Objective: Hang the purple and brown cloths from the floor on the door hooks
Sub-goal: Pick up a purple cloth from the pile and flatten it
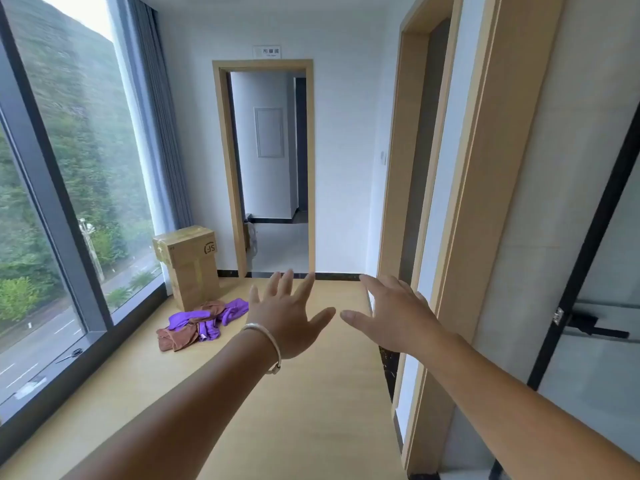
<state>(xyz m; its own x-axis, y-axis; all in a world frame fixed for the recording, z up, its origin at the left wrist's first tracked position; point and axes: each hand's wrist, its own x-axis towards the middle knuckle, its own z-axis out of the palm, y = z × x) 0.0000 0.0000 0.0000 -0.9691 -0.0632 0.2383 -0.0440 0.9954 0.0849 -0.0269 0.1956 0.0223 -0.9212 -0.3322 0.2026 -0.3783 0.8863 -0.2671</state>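
Observation:
A purple cloth (232, 312) and a brown cloth (176, 338) lie tangled in a heap on the wooden floor, just in front of a cardboard box. My left hand (289, 318), with a silver bangle on the wrist, is stretched forward with fingers spread, to the right of the heap and not touching it. Beside it my right hand (394, 315) is held out the same way, fingers spread and holding nothing. No door hooks show in this view.
A tall cardboard box (190, 268) stands by the window (52, 202) on the left. An open doorway (273, 168) lies straight ahead. On the right are a wooden door frame (485, 168) and a glass door with a black handle (588, 327). Scissors (71, 355) lie on the window sill.

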